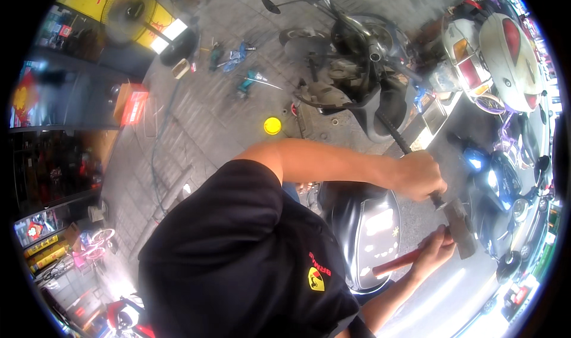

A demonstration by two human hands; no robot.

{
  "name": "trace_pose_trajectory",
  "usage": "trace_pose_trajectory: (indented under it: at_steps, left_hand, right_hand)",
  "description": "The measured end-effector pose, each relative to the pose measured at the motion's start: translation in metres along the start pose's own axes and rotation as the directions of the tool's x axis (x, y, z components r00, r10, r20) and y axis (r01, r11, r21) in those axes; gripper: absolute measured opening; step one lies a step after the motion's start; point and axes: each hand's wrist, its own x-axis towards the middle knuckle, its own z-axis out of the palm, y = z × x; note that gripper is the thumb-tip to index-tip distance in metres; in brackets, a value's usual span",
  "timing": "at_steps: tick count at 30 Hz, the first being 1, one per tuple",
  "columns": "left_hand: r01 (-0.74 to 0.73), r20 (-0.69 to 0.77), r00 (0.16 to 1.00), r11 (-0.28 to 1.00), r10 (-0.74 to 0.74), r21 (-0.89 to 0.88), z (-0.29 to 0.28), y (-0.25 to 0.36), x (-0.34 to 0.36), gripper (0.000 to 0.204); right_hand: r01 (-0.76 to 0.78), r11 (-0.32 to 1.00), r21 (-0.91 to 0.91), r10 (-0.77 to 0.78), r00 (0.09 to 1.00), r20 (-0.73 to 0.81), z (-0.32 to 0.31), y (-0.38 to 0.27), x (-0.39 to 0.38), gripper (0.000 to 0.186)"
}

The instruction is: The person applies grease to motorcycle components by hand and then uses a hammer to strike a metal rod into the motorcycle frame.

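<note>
My left hand (418, 175) is closed round a long dark ribbed bar (392, 128). One end of the bar sticks out below the fist, close by the metal head of a hammer (463, 237); whether the two touch, I cannot tell. Below it my right hand (436, 253) grips the hammer's reddish handle near the head, with the handle's end pointing left. Under the forearms lies a black scooter seat (375, 231) with bright glare on it. A partly stripped dark motorcycle (357, 58) stands beyond my left arm.
On the paving lie a yellow round lid (272, 125), a green power tool (250, 83) and blue cloth-like items (237, 57). A standing fan (135, 11) and an orange box (132, 103) are at the left. White scooters (508, 61) and a dark blue scooter (502, 180) stand on the right.
</note>
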Motion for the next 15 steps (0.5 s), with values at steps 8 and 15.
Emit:
trace_pose_trajectory:
  at_steps: [8,15]
  left_hand:
    - [-0.031,-0.097,0.995,0.999,0.032,0.004,0.016,-0.01,0.008,0.018]
    - [-0.147,0.051,0.988,0.989,0.149,-0.028,-0.005,0.122,0.075,0.015]
  right_hand:
    - [0.109,0.993,-0.049,-0.11,0.993,-0.028,-0.027,0.021,-0.011,0.035]
    - [0.097,0.97,0.221,-0.099,0.995,0.0,-0.049,0.042,-0.024,0.034]
